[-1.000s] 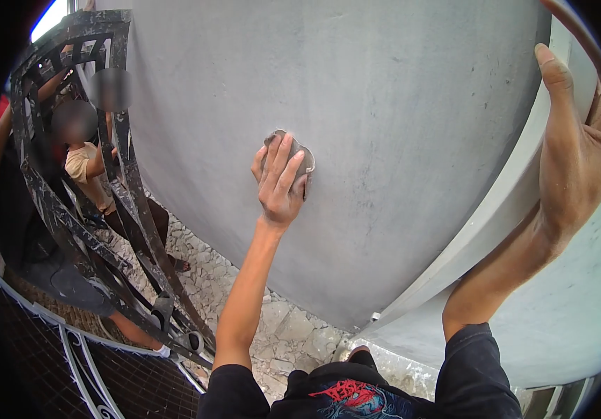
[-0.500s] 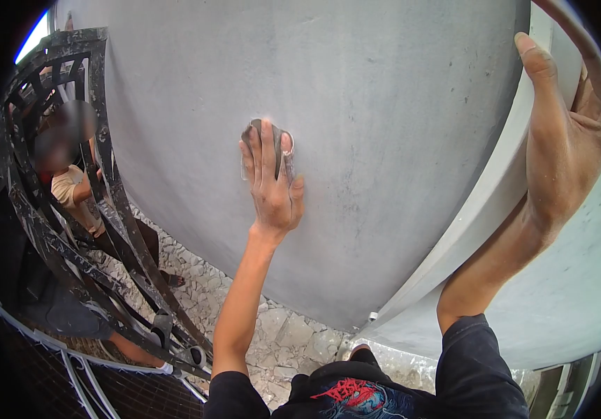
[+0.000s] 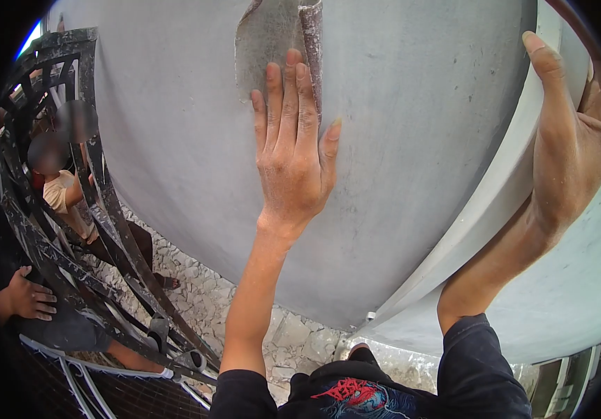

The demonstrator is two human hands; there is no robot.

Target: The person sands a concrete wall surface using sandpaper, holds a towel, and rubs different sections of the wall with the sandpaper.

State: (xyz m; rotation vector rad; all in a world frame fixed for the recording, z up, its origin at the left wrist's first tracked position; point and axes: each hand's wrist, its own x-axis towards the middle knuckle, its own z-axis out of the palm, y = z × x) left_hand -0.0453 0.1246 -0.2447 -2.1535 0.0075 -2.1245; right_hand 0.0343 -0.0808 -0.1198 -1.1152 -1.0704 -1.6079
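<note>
My left hand [image 3: 290, 150] lies with straight fingers on the lower part of a worn grey sheet of sandpaper [image 3: 267, 42], pressing it to the wall. The sheet's right edge is curled into a dusty brown roll, and its top is cut off by the frame. Smooth grey plaster covers the wall [image 3: 398, 133] around it. At the right, my right hand [image 3: 569, 140] is open against the pale raised edge [image 3: 486, 199] of the wall, thumb up and apart from the fingers. Those fingers bend along the frame's border and show only in part. White dust coats both hands.
A black metal railing or grille [image 3: 101, 160] curves along the left. Behind it is a person in a beige shirt [image 3: 59, 192]. Another person's hand [image 3: 31, 297] rests on their leg at the lower left. Broken stone rubble [image 3: 203, 290] covers the ground below the wall.
My left hand has moved up the wall and slightly right, with the sandpaper now spread beyond the fingertips. The right hand has barely shifted. Another person's hand has come into view at lower left.
</note>
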